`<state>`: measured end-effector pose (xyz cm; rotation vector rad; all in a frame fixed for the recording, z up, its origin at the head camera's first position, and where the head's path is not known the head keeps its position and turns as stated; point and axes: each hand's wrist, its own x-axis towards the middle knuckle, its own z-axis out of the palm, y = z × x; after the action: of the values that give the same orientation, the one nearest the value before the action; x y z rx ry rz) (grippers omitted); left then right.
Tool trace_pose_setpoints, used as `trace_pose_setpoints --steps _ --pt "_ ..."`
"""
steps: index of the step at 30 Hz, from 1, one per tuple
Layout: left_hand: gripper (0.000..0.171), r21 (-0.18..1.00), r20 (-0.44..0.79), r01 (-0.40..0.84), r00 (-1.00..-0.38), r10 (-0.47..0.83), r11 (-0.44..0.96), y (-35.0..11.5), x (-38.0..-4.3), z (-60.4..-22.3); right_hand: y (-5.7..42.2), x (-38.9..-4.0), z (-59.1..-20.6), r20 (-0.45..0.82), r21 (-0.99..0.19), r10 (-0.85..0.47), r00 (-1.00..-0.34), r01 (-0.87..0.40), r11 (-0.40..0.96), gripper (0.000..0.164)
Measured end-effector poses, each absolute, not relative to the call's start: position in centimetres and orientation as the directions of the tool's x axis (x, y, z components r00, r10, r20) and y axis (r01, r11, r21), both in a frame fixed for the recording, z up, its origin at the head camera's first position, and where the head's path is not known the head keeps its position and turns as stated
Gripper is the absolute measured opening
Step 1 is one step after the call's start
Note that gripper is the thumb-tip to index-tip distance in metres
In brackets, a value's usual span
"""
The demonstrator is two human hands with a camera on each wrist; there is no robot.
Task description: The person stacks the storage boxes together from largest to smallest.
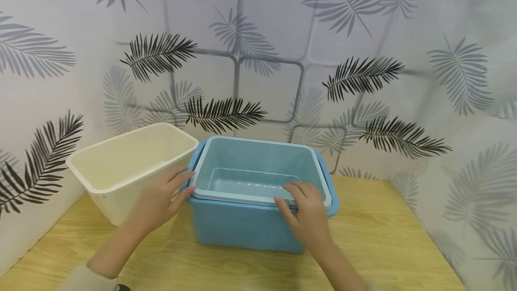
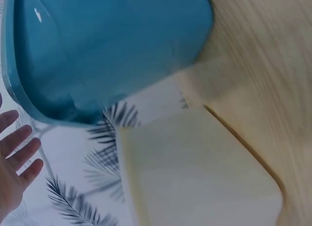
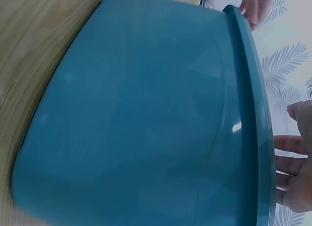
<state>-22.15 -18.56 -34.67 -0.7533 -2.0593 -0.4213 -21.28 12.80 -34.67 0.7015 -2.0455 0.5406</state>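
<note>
Two blue bins, nested: the pale-blue inner bin (image 1: pixel 258 160) sits in the blue outer bin (image 1: pixel 246 226), centre of the wood-look table (image 1: pixel 375 223). Clock on that stack, 12 away from the person: cream bin (image 1: pixel 107 203) at 9–10, just beside it.

Handling guess: moulded plastic, light for its bulk, stiff walls, a little give at the rim. Glossy, so dry fingertips could slip. Not fragile. Inner bin looks close-fitting; best hold is its rim at 3 and 9, lifted level so it doesn't bind. The outer bin's wide flanges, same hours, should suit carrying the pair.

Left hand (image 1: pixel 159 199) at 9, by the near-left rim corner: fingers spread, thumb apart from them, clamped on nothing. Forearm lies along 7–8.

Right hand (image 1: pixel 310 212) at 4–5, over the near rim: fingers extended past the edge toward the inside, thumb held apart, no wrap on the rim. Forearm along 5.

Exact fingertip contact — can't tell, either hand.
</note>
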Motion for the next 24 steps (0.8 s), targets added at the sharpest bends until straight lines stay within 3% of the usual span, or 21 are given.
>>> trace_pose_setpoints --steps 5,7,14,19,24 --pt "0.038 0.01 0.825 0.533 -0.482 0.294 0.846 -21.4 -21.8 -35.4 10.0 -21.5 -34.6 0.863 -0.071 -0.327 -0.385 -0.733 0.677 0.052" --pt "0.04 0.009 0.823 0.488 -0.5 0.27 0.873 -22.4 -21.7 -35.8 8.9 -21.6 -34.6 0.856 -0.056 -0.352 -0.379 -0.744 0.666 0.054" --pt "0.076 -0.006 0.841 0.355 -0.504 0.197 0.935 -25.3 -21.9 -36.9 5.4 -21.5 -34.3 0.804 -0.068 -0.418 -0.424 -0.763 0.643 0.059" --pt "0.079 -0.056 0.847 0.295 -0.492 0.202 0.954 -26.6 -22.5 -37.5 2.2 -21.6 -34.3 0.789 -0.054 -0.45 -0.418 -0.777 0.627 0.055" --pt "0.043 -0.077 0.817 0.293 -0.529 0.229 0.953 -27.1 -22.6 -37.8 -1.3 -21.3 -34.4 0.807 0.034 -0.487 -0.333 -0.797 0.602 0.053"
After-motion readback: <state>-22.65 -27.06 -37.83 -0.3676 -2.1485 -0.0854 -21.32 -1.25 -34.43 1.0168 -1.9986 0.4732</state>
